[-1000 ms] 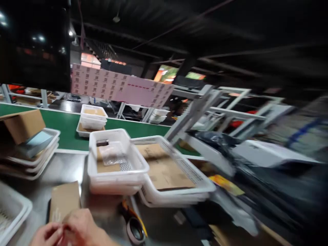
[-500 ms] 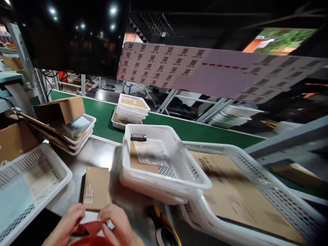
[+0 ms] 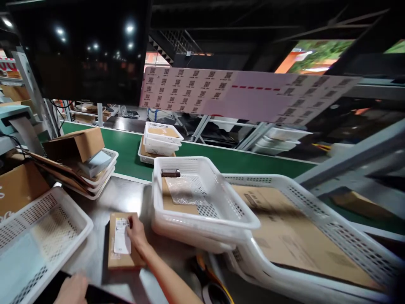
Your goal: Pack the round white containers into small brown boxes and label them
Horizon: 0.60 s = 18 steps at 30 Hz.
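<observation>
A flat brown cardboard box (image 3: 134,262) lies on the metal table in front of me. On its top is a white printed label (image 3: 122,242) with a small yellow patch at its upper end. My right hand (image 3: 136,232) is at the label's upper right edge, its fingers curled and pressed together on it. At the bottom left, my left hand (image 3: 72,289) is smeared by motion, apart from the box and near the corner of a white basket (image 3: 85,223). How its fingers are set does not show.
Stacked white baskets (image 3: 205,223) stand right of the box, the top one holding a dark small item (image 3: 171,173) and bubble wrap (image 3: 183,190). A larger basket (image 3: 268,266) holds flat cardboard. A tape roll (image 3: 215,293) is near the front. Behind runs a green belt (image 3: 205,154).
Both hands were together at the box's near edge, with white and red material between them. My right hand has moved up onto the box, where a label now lies; my left has moved left.
</observation>
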### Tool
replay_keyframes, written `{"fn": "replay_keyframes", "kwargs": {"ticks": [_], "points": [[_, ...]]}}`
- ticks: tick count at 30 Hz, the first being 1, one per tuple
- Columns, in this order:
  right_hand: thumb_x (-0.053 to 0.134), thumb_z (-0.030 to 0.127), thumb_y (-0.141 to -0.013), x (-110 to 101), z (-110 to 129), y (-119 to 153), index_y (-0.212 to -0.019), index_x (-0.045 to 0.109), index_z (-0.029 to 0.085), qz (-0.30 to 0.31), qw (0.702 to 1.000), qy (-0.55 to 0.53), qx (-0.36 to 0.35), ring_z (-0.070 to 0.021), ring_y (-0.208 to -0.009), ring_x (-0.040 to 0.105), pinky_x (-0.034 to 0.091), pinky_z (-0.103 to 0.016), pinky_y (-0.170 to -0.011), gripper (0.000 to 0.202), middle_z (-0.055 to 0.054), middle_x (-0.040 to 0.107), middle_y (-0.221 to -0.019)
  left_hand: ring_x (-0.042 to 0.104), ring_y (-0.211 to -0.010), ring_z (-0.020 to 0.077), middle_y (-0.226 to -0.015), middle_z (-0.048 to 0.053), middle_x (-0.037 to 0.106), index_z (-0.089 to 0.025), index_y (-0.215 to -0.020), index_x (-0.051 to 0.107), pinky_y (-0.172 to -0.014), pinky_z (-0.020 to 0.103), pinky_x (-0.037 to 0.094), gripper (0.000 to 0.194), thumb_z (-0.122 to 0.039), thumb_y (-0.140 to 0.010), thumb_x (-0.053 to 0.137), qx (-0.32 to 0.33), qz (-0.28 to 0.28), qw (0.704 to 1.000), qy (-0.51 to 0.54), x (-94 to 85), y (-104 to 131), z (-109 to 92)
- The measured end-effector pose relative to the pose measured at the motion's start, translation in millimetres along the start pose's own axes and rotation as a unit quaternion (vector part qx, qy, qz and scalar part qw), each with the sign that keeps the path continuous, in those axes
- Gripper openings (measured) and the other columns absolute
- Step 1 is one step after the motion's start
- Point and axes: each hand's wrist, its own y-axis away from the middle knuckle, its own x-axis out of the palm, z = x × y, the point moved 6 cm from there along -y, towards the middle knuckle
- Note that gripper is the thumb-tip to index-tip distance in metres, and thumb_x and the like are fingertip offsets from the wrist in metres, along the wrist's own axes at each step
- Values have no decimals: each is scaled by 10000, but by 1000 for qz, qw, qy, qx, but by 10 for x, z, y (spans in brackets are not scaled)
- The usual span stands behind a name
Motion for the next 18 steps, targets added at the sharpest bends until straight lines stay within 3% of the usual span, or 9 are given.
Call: {"fn": "replay_keyframes", "kwargs": {"ticks": [2,4,7,9,11,14,16,18], "points": [[575,103,-757,53,8,51,-1192,692,169,22,999,37,-34,-266,-1032,729,610,-394,-909,455,-124,777,-1121,706,-1184,389,-1205,129,784,-251,-876,770,-1065,518,542,311,-56,-689,616,100,-34,994,-3,8,-43,-230],[560,66,-788,108,31,120,-1394,624,175,36,995,77,-56,-310,-1286,647,536,-493,-1097,619,-183,692,-1394,615,-1349,358,-1409,104,715,-249,-897,764,-1160,480,499,338,-48,-685,595,211,-63,975,0,13,-71,-498],[529,99,-909,253,97,221,-1406,663,235,106,978,139,-113,-328,-1440,547,427,-556,-1212,532,-158,594,-1566,494,-1475,375,-1542,77,632,-231,-863,746,-1238,520,434,320,-53,-634,610,291,-56,955,14,59,-145,-736],[560,214,-982,353,131,247,-1378,699,293,178,958,163,-157,-290,-1458,546,402,-505,-1246,427,-83,628,-1557,517,-1452,369,-1524,75,646,-233,-838,737,-1207,502,474,297,-62,-622,625,298,-43,953,39,102,-201,-757],[571,339,-1022,388,129,200,-1463,645,270,221,944,179,-166,-289,-1503,507,373,-502,-1271,453,-91,596,-1590,541,-1439,357,-1523,83,649,-234,-825,726,-1191,479,495,263,-70,-644,629,297,-42,952,65,151,-227,-703],[505,450,-1062,325,118,98,-1596,485,150,235,940,206,-138,-355,-1603,342,284,-596,-1304,613,-192,378,-1708,484,-1512,367,-1572,120,609,-221,-812,698,-1233,501,452,206,-77,-688,618,294,-51,950,86,252,-241,-559],[493,545,-1057,249,146,157,-1632,424,160,250,932,223,-139,-377,-1631,261,236,-623,-1315,696,-196,286,-1739,431,-1557,377,-1592,148,587,-214,-812,686,-1257,535,411,148,-110,-733,616,291,-44,950,103,324,-279,-468],[492,631,-1036,188,188,388,-1667,355,221,281,913,234,-182,-395,-1644,198,210,-650,-1316,765,-168,225,-1762,427,-1560,391,-1586,160,592,-214,-760,662,-1259,549,396,34,-210,-785,640,287,-19,947,140,359,-349,-417]]}}
